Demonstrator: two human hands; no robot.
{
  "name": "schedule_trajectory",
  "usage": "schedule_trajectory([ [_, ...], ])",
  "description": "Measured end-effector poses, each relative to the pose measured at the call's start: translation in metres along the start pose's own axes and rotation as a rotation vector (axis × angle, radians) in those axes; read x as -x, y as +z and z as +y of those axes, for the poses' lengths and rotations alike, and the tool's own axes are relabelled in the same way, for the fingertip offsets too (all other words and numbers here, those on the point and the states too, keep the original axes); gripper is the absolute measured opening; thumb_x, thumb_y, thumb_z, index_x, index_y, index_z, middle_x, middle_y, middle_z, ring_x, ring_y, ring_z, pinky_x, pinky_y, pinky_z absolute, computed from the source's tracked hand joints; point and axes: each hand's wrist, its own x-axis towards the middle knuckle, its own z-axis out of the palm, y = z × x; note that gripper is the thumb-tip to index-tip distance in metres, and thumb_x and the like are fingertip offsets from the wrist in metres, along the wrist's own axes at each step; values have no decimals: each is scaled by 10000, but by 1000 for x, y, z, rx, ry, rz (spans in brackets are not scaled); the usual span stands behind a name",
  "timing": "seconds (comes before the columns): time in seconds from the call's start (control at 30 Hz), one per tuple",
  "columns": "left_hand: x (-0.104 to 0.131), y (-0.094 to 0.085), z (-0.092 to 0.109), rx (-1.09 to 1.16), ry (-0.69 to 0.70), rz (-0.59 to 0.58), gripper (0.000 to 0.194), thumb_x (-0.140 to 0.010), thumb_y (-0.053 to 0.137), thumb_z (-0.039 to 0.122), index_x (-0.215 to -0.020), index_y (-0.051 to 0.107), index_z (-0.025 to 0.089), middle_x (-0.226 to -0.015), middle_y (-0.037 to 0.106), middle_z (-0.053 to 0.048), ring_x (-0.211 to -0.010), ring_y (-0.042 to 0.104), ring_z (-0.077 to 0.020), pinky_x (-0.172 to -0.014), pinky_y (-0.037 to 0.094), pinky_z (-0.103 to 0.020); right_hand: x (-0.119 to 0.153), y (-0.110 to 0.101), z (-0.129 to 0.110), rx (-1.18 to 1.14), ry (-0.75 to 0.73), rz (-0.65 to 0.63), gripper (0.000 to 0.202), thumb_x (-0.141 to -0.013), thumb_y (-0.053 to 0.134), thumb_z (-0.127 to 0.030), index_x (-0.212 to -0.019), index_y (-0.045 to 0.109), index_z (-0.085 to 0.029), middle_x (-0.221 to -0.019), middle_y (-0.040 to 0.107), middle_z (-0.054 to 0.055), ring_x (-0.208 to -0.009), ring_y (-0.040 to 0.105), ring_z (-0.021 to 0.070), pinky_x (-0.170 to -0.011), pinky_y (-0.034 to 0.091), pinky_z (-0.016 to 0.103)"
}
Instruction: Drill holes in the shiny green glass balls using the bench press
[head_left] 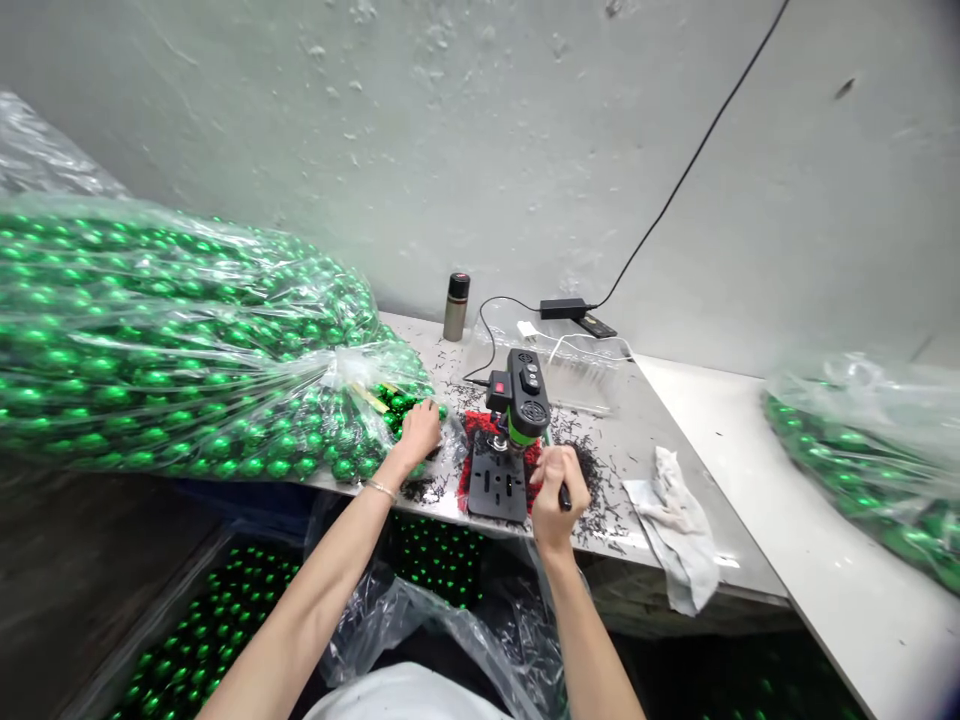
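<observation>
My left hand reaches into the mouth of a large clear bag of shiny green balls; its fingers are bent together, and what they hold is hidden. My right hand is wrapped round a black handle just right of a small black device with a green ring. Under the device lies a black slotted base plate on a red mat. Small black scraps are scattered about the device.
Behind stand a bottle, a power adapter with cables and a clear plastic tray. A white cloth hangs over the table's front edge. Another bag of green balls lies at the right; more green balls are below the table.
</observation>
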Motion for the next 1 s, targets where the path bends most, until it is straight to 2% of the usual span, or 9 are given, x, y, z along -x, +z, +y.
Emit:
schedule_trajectory([
  [0.13, -28, 3, 8, 77, -89, -55, 201, -915, 571, 163, -1011, 715, 63, -1194, 669, -268, -1158, 651, -374, -977, 503, -453, 2, -1, 2, 19, -30, -3, 404, -1009, 436, -275, -609, 447, -217, -678, 483, -11, -672, 500, 132, -639, 395, 290],
  [0.3, -34, 5, 6, 282, -197, -71, 127, -842, 660, 205, -876, 736, 109, -1064, 741, -228, -1155, 663, -387, -965, 516, -449, 4, -2, 4, 14, -38, -18, 381, -1007, 431, -264, -630, 462, -219, -688, 488, -9, -659, 490, 134, -628, 396, 295],
  [0.4, -19, 5, 2, 497, -221, -84, 194, -883, 637, 292, -935, 737, 134, -968, 772, -145, -1000, 728, -302, -882, 572, -388, 4, -2, 4, 12, -41, -22, 393, -1005, 433, -251, -615, 453, -217, -693, 490, -6, -685, 502, 137, -640, 397, 296],
  [0.47, -2, 8, 2, 639, -219, -104, 245, -923, 597, 324, -1015, 722, 133, -933, 773, -111, -879, 748, -232, -824, 598, -340, 4, -2, 4, 12, -31, -17, 389, -1005, 433, -253, -618, 454, -217, -698, 492, -6, -686, 504, 137, -639, 395, 298],
  [0.53, 18, 16, 5, 829, -220, -110, 261, -939, 588, 319, -1088, 693, 132, -964, 765, -104, -850, 747, -187, -828, 605, -314, 3, -2, 3, 15, -16, -11, 385, -1006, 430, -263, -624, 452, -219, -698, 490, -8, -676, 499, 137, -634, 394, 299],
  [0.63, 45, 33, 17, 1287, -277, -120, 275, -853, 712, 288, -1082, 674, 140, -970, 746, -91, -883, 738, -176, -896, 595, -333, 3, -2, 2, 18, -4, -16, 382, -1006, 427, -269, -628, 443, -220, -691, 485, -14, -668, 495, 134, -637, 394, 297],
  [0.7, 56, 46, 28, 1456, -327, -143, 312, -780, 779, 267, -1047, 676, 142, -941, 738, -80, -895, 731, -192, -912, 588, -361, 1, -2, 1, 21, -5, -26, 382, -1006, 429, -269, -628, 444, -219, -690, 488, -16, -671, 496, 133, -644, 396, 297],
  [0.8, 65, 62, 42, 1276, -271, -150, 303, -788, 760, 258, -1062, 688, 150, -1000, 752, -91, -965, 721, -224, -934, 571, -381, 0, -4, -1, 38, -9, -42, 386, -1007, 430, -275, -625, 445, -220, -697, 498, -11, -683, 503, 135, -653, 405, 300],
  [1.0, 72, 73, 48, 643, 107, -43, 359, -865, 709, 304, -1202, 700, 182, -1116, 756, -111, -1075, 688, -288, -987, 531, -428, 1, -5, 0, 39, -21, -46, 370, -1004, 436, -253, -637, 457, -218, -716, 506, -8, -686, 510, 131, -642, 407, 295],
])
